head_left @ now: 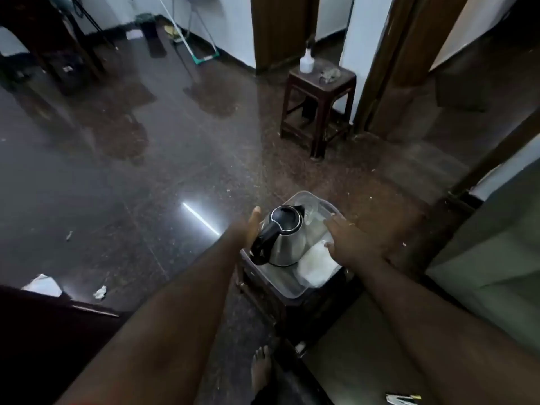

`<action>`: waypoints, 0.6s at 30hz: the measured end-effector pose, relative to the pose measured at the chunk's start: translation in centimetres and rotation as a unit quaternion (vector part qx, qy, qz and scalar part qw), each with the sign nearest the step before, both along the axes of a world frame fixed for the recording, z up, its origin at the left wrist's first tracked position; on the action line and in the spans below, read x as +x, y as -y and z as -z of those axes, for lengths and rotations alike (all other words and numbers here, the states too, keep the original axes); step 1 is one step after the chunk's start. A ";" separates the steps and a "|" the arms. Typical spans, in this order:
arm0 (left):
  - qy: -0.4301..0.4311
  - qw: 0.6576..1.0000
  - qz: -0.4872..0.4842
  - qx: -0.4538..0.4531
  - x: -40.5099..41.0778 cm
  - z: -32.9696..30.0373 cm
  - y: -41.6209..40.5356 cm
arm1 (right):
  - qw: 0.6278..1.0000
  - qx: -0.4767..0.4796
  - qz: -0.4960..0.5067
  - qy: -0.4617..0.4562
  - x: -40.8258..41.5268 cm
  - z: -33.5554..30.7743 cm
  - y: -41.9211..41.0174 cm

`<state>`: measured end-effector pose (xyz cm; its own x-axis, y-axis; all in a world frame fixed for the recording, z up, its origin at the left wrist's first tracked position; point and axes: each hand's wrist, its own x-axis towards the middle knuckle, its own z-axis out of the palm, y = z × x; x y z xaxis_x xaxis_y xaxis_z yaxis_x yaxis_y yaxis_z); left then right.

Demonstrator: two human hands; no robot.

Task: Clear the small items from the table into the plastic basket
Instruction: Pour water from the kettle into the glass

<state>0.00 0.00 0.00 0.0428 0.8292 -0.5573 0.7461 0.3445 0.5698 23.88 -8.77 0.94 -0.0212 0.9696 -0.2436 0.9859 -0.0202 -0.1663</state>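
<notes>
Both hands' grip (pixel 251 229) (pixel 347 241) flanks one basket (pixel 292 290) — one kettle (pixel 285 238) inside.

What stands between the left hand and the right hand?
In the head view, a steel electric kettle with a black lid and handle stands between the left hand and the right hand, inside the clear plastic basket.

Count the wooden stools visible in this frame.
1 for certain: the dark stool by the far wall, carrying a white bottle. The basket hides whatever is under it.
</notes>
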 end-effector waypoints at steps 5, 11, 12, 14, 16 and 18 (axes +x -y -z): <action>0.043 0.998 -0.020 -0.040 -1.0 7.3 -4.6 | 0.988 0.040 0.086 -0.118 0.8 8.3 -9.5; 0.247 0.960 0.012 -0.130 -1.6 12.4 -3.7 | 0.986 -0.040 0.127 -0.104 1.0 15.1 -16.7; 0.263 0.956 0.009 -0.130 -1.6 12.9 -3.3 | 0.985 -0.055 0.121 -0.109 0.9 15.7 -17.4; 0.277 0.956 -0.009 -0.101 -1.3 13.4 -2.9 | 0.982 -0.057 0.123 -0.131 0.8 16.3 -18.4; 0.261 0.964 -0.007 -0.060 -1.1 13.7 -2.5 | 0.976 -0.037 0.149 -0.155 0.6 16.4 -18.9; 0.278 0.960 -0.009 -0.009 -0.9 13.8 -1.7 | 0.969 -0.021 0.175 -0.174 0.7 16.6 -18.6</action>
<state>-0.89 1.66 -13.85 0.3243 0.8231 -0.4662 0.3219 0.3673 0.8726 24.58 9.85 -15.71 0.2198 0.9214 -0.3205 0.8018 -0.3578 -0.4786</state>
